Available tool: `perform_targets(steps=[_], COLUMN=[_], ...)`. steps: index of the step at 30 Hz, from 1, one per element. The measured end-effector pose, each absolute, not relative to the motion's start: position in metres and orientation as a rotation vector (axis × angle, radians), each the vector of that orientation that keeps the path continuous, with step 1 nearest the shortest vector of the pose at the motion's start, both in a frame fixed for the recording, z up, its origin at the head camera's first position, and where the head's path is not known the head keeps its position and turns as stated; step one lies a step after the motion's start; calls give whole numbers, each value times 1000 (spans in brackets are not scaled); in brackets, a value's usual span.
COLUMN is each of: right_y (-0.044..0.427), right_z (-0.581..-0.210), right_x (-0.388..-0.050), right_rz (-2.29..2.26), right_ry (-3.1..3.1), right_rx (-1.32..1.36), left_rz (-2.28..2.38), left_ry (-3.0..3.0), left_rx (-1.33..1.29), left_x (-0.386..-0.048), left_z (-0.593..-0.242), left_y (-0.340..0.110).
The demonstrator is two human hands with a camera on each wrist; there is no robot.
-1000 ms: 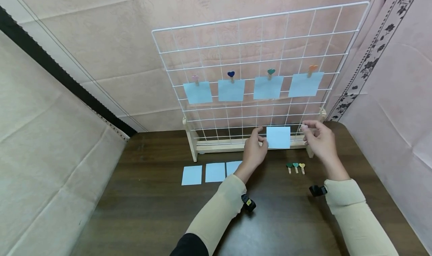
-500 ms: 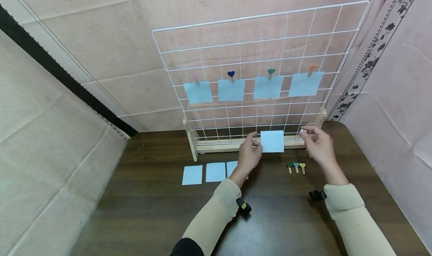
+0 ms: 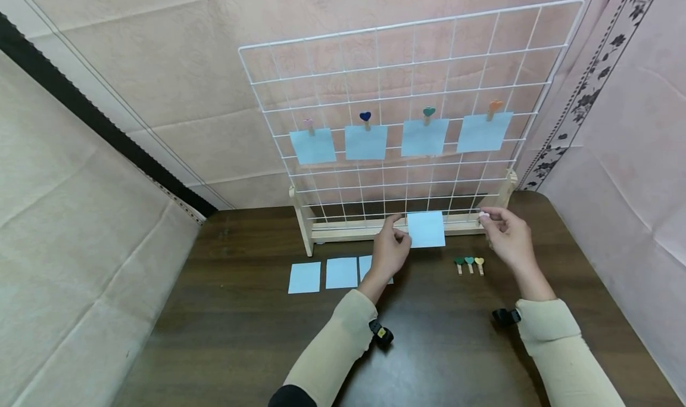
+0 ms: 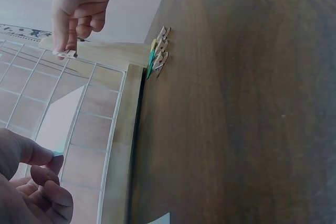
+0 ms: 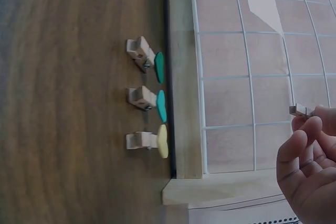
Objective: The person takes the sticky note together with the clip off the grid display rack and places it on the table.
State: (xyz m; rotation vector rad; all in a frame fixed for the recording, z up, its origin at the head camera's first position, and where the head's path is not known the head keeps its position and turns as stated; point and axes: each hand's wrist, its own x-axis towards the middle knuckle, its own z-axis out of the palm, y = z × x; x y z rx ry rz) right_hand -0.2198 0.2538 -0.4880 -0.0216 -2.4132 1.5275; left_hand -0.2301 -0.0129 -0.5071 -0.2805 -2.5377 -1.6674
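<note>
My left hand (image 3: 390,249) pinches the left edge of a light blue paper square (image 3: 426,229), holding it upright before the lower part of the white wire grid (image 3: 407,100). To the right, my right hand (image 3: 508,235) pinches a small wooden clothespin (image 5: 300,110) with a pale top, near the grid's lower right corner. Higher on the grid, several blue squares hang in a row, each under a heart clip, such as the dark blue heart clip (image 3: 365,117). In the left wrist view, the held paper (image 4: 61,119) is seen nearly edge-on between thumb and finger.
Three heart clothespins, including a yellow one (image 5: 163,141), lie on the dark wooden table (image 3: 214,335) below the right hand. Three blue squares, such as the leftmost square (image 3: 304,277), lie at left; the third is partly covered by the left hand. A wooden base (image 3: 348,234) supports the grid.
My left hand has moved left and slightly down with the blue paper. My right hand has lowered slightly, still pinching the clothespin.
</note>
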Motion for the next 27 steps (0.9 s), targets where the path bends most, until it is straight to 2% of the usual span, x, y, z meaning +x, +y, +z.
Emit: perform_targets(steps=[27], right_y=[260], right_z=[-513], right_x=[-208], right_rz=[1536], right_ry=[-2433], right_rx=[-44], left_rz=[-1717], left_ry=[-2557], left_rx=[-258], left_x=[-216], left_z=[-534], left_y=[-33])
